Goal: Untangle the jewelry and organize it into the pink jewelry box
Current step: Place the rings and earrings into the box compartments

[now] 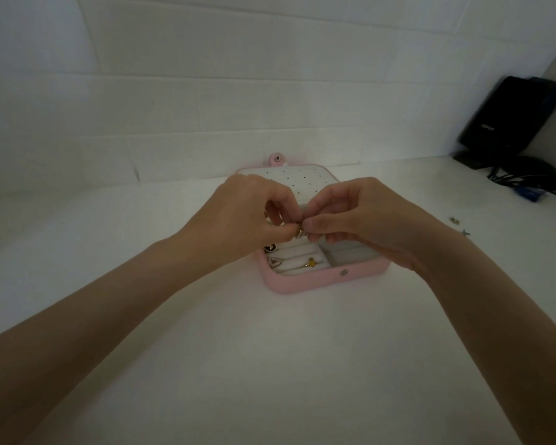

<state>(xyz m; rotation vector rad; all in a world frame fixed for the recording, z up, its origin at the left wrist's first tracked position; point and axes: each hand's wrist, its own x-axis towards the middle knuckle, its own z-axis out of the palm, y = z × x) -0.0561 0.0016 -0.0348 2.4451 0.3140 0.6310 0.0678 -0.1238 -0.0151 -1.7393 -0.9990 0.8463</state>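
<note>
From my head view, my left hand (238,216) and right hand (363,216) meet above the open pink jewelry box (302,281), which sits toward the far edge of the white surface (270,364). The fingers of both pinch one small gold piece of jewelry (300,233) between them. Rings (308,263) lie in the box's near-left slots.

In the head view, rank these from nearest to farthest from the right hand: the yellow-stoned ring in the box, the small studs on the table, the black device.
1. Yellow-stoned ring, just below the right hand, in the pink box.
2. Small studs, out to the right.
3. Black device, far right corner.
</note>
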